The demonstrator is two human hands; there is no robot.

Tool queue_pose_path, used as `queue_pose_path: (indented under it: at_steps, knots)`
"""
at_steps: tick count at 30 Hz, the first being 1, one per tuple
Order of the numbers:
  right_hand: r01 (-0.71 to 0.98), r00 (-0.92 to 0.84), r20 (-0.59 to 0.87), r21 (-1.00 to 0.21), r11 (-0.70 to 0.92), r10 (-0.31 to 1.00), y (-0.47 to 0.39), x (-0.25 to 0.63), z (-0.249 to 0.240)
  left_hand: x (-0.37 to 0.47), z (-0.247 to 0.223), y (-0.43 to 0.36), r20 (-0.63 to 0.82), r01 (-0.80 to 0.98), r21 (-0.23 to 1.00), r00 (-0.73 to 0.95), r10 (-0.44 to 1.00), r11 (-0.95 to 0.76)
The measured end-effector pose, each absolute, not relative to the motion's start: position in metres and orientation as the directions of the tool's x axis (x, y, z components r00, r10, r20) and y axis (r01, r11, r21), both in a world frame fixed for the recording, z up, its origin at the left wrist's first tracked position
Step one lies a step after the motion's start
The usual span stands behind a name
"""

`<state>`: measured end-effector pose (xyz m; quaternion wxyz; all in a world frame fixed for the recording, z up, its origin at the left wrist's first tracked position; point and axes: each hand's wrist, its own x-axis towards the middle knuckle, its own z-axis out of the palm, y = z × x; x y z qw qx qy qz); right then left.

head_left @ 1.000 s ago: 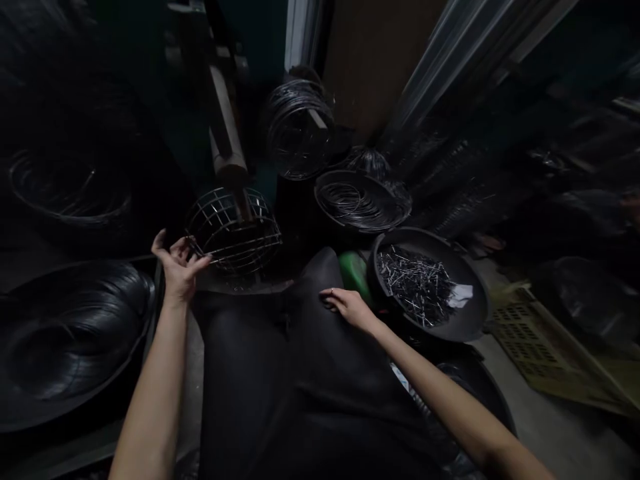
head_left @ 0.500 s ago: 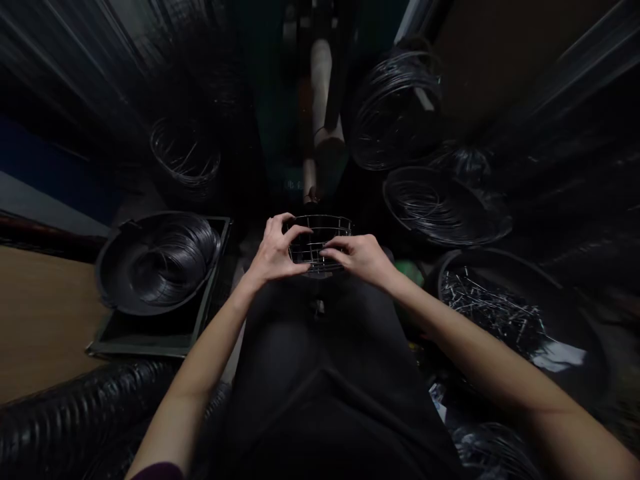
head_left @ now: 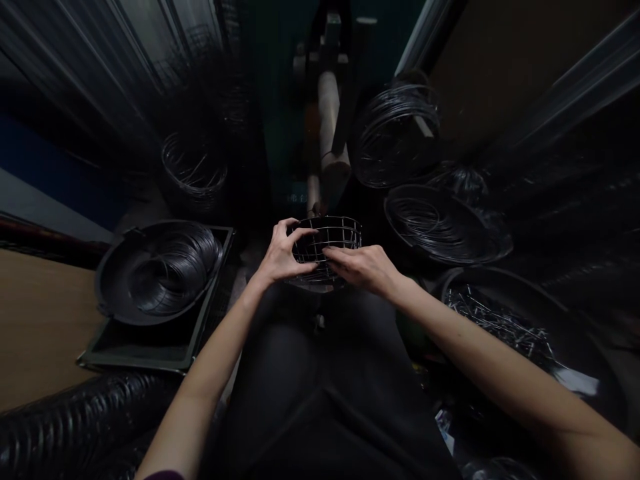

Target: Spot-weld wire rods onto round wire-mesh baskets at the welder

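Observation:
A small round wire basket of thin metal rods sits in front of me, just above my lap. My left hand grips its left side, with the thumb low and the fingers curled over the upper wires. On the near right side, my right hand has its fingers closed together against the basket's wires. Whether those fingertips also pinch a separate short wire is too dark to tell. Beyond the basket, a machine with a thick metal cylinder arm points toward me.
At left, a black basin with coiled wire rests on a green-edged crate. To the right stand a basin of wire rings and a tub of short metal rods. Wire coils hang behind; stacked rings lie lower left.
The view has shifted, so the surroundings sit slightly lower. The basket has turned a little between my hands, and my right hand's fingers are drawn closer together on its near side.

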<state>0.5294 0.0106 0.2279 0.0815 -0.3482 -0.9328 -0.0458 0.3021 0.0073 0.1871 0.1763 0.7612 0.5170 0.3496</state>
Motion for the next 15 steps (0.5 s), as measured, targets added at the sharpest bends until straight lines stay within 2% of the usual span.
queue_pose_path:
  at_steps: [4,9,15]
  knots:
    - [0.673,-0.731,0.152,-0.004,0.740,0.666,0.016,0.527,0.233,0.300,0.187,0.014,0.360,0.661,0.632,0.212,0.908,-0.405]
    - [0.693,-0.695,0.162,-0.105,0.713,0.700,0.025,0.522,0.237,0.297,0.190,0.022,0.366,0.640,0.655,0.198,0.909,-0.403]
    - [0.705,-0.697,0.144,-0.043,0.708,0.703,0.034,0.517,0.240,0.292,0.191,0.031,0.359,0.638,0.659,0.199,0.912,-0.399]
